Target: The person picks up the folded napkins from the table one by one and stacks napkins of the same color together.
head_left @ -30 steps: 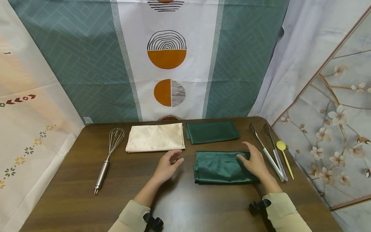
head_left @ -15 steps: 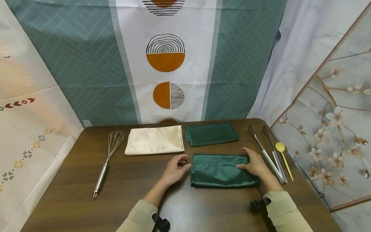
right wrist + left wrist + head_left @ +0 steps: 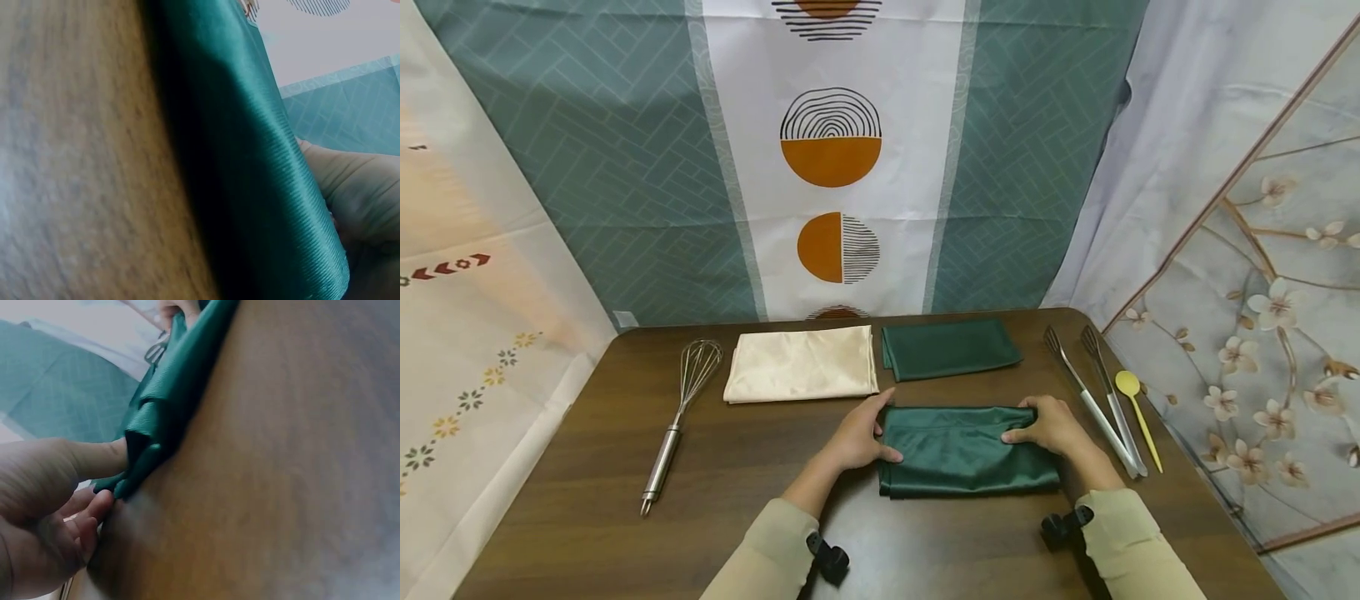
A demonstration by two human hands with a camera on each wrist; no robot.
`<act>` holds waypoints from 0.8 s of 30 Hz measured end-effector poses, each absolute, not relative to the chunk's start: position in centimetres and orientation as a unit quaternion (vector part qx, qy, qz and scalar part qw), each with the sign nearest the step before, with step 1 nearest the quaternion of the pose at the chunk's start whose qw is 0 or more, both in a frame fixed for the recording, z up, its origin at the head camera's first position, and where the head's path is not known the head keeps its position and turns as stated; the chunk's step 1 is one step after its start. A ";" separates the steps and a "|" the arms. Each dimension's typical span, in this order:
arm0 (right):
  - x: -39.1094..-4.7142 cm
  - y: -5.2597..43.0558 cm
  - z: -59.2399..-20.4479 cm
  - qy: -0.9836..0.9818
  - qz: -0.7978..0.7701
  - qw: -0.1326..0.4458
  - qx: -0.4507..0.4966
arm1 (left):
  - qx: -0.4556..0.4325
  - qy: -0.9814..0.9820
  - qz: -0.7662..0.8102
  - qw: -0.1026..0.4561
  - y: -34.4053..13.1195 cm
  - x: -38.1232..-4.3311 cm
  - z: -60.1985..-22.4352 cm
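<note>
Both the left hand [image 3: 857, 435] and right hand [image 3: 1051, 425] pinched opposite ends of the larger, satiny, dark-green folded cloth [image 3: 958, 454], on or barely above the brown wooden table [image 3: 760, 450]; even, level grips probably suited keeping layers aligned.

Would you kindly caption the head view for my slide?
Left hand and right hand hold opposite ends of the nearer folded green cloth on a brown table.

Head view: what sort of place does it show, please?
Probably an indoor work corner screened off with fabric: a patterned curtain hangs behind the table, a floral curtain hangs on the right, and a whisk lies on the table.
</note>
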State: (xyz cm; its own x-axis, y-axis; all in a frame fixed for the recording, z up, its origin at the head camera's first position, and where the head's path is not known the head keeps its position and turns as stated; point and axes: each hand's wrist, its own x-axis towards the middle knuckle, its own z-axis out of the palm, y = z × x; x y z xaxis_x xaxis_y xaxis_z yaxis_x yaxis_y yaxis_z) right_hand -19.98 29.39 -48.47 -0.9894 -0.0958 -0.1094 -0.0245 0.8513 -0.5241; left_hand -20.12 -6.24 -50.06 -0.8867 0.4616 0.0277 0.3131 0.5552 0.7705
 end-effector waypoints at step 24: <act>-19.8 31.2 -48.5 0.921 -0.359 0.115 -0.099 | 0.187 0.896 0.396 0.076 -6.0 -20.3 -49.7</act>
